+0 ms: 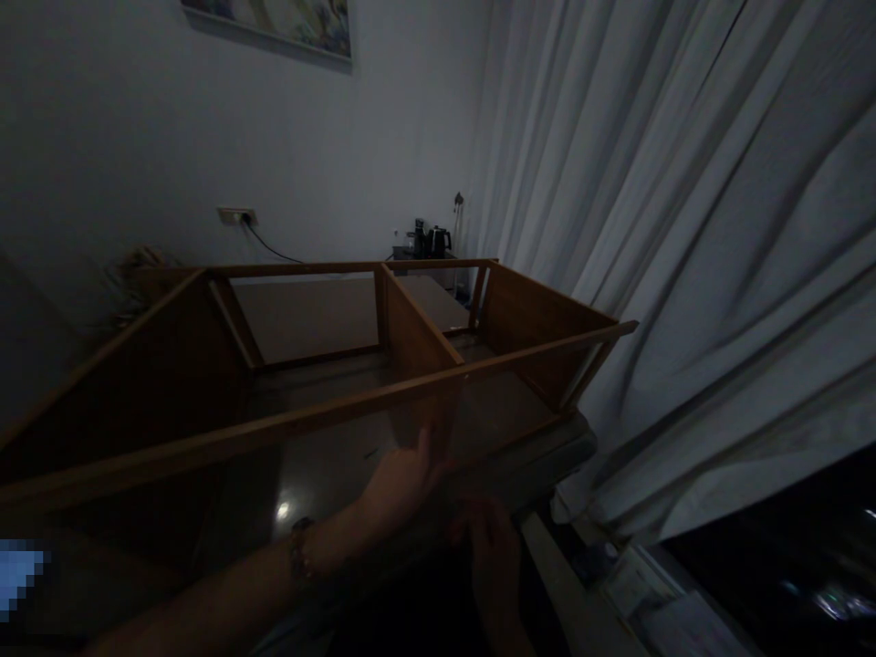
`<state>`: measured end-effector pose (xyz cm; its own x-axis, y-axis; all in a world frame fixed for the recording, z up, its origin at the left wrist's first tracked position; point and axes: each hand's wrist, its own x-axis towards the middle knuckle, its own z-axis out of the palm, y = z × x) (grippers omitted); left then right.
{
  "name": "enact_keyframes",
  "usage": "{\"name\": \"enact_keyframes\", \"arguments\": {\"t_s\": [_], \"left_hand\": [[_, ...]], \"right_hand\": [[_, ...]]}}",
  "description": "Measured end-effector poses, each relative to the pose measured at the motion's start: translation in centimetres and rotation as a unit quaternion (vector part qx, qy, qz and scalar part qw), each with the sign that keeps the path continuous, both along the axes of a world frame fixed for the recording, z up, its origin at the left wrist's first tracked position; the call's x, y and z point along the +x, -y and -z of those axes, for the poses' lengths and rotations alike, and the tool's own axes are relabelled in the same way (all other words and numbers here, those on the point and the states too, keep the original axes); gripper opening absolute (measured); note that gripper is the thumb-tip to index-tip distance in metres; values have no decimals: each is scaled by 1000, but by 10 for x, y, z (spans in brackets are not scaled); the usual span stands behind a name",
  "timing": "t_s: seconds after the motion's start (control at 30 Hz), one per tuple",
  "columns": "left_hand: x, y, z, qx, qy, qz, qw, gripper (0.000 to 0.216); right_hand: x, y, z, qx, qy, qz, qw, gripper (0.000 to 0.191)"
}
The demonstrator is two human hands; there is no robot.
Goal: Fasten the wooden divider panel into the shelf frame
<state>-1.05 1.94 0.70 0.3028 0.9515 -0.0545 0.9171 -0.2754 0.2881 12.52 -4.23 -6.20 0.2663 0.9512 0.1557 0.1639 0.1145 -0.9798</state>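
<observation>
light is dim. the frame (328, 413) is lying across the centre, stretching from about half past eight to three o'clock, with an upright divider (421, 338) standing near its middle. the left hand (403, 474) is reaching in at six o'clock, lower in view than the near rail (547, 350) and close to the divider; contact is unclear. its thumb is pointing up, away from the fingers, which are fading into shadow; cannot tell whether the grip is pinching anything. a bracelet (299, 547) is circling that wrist. the right hand (491, 543) is showing lower, toward half past five, fingers bending; its grip is too dark to read. a pale curtain (657, 210) is hanging at two o'clock. a black kettle (439, 241) is standing beyond the frame at twelve. a picture (280, 23) is hanging at eleven.
</observation>
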Motion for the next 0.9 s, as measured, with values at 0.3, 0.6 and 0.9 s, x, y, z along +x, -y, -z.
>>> {"name": "enact_keyframes", "arguments": {"t_s": [0.3, 0.6, 0.9], "left_hand": [[-1, -1, 3, 7, -26, 6, 1000, 55], [0, -2, 5, 13, -17, -3, 1000, 53], [-1, -3, 11, 20, -27, 2, 999, 56]], "right_hand": [[2, -1, 13, -78, -179, -25, 980, 27], [11, 3, -2, -13, 4, -80, 997, 20], [25, 0, 4, 119, 365, -74, 921, 19]]}}
